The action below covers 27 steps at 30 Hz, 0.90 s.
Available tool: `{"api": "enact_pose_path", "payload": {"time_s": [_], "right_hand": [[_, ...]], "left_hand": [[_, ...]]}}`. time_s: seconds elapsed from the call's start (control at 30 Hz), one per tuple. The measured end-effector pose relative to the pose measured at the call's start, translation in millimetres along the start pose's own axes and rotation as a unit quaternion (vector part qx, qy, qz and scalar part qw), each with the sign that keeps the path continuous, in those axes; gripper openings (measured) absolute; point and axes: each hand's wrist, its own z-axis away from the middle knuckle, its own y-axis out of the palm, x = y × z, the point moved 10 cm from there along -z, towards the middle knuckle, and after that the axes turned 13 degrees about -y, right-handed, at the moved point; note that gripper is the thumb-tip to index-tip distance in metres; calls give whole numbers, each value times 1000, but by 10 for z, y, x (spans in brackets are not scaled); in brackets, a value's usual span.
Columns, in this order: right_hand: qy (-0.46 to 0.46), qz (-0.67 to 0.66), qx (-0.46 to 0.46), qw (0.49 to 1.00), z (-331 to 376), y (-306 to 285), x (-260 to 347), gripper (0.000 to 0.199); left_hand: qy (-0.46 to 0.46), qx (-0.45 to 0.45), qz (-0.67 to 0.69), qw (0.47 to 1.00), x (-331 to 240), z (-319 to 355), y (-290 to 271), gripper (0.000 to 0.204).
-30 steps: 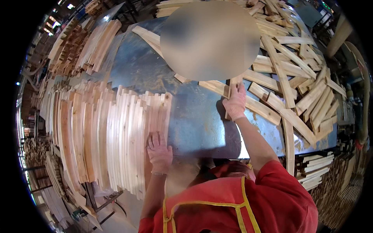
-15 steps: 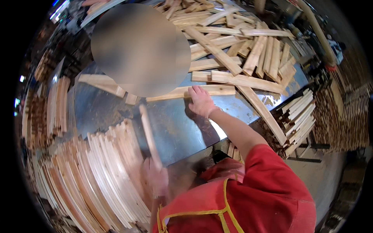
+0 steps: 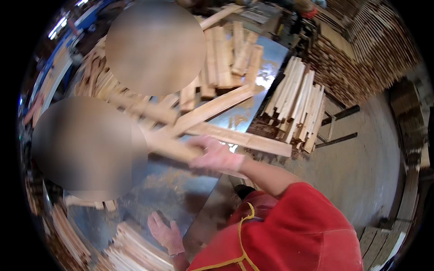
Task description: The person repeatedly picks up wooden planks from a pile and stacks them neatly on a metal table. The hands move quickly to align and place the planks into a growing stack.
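Metal-topped table: runs through the left and centre of the frame, sawdust on it. Heap of loose boards on its upper part, pieces crossing at mixed angles; a blurred patch covers some of it. Dense wood stack at upper right. Row of strips, packed side by side, at the lower left edge. Smaller pile of pale strips right of the table.

Overhanging board: right of centre, one end past the table edge.

Held board: centre of frame, slanting down to the right; upper-left end lost behind a second blurred patch.

Right hand: fingers curled on the held board, apparently gripping it near its lower-right end; motion blur.

Left hand: lower centre, fingers loosely spread, nothing grasped; contact with the tabletop cannot be told.

Risks (judgement): gripped near one end, the held board could twist or catch on crossing pieces and start a slide. A forearm knock could tip the overhanging board off.
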Motion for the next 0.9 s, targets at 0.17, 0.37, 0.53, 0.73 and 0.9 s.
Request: {"api": "enact_pose_path", "payload": {"time_s": [0.17,0.37,0.53,0.73,0.9], "right_hand": [[35,-120,-255,959,1044,-2534,-715,111],[261,32,-545,796,2849,-4666,-2653,59],[490,65,-383,780,3055,-4602,-3649,67],[56,303,-198,930,1309,-3347,-2055,68],[-119,420,164,885,762,-973,-1440,101]], "left_hand": [[199,-74,13,977,-1773,-819,-122,87],[248,-58,-20,967,-3249,-1893,-142,91],[213,45,-166,962,-3340,-1858,322,89],[174,177,-137,959,-2740,-1033,421,92],[46,90,136,985,-1453,-101,-108,84]]}}
